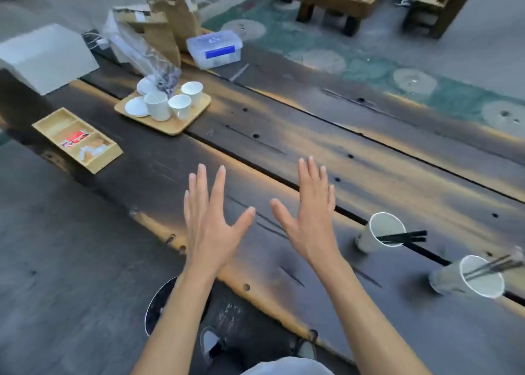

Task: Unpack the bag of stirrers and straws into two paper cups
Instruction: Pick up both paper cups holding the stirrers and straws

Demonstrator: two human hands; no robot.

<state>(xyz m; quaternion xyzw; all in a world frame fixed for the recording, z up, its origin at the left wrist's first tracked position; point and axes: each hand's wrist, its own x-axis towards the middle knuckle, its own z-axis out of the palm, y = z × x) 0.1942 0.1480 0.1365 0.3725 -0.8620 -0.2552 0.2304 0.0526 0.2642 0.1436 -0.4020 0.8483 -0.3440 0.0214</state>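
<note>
My left hand [211,218] and my right hand [308,218] hover side by side over the dark wooden table [326,153], palms down, fingers spread, holding nothing. To the right stand two white paper cups. The nearer-centre cup [379,232] holds several black stirrers or straws [403,237] that lean out to the right. The cup at the far right [468,278] holds several thin dark sticks [494,266], blurred. A crumpled clear plastic bag [139,51] lies at the back left, partly over the tray of cups.
A wooden tray [170,124] carries white ceramic cups and saucers. A compartmented wooden box [76,139] with sachets sits at the left edge. Brown paper bags [170,19], a clear lidded box [214,48] and a white box [45,56] stand behind. Benches stand beyond the table.
</note>
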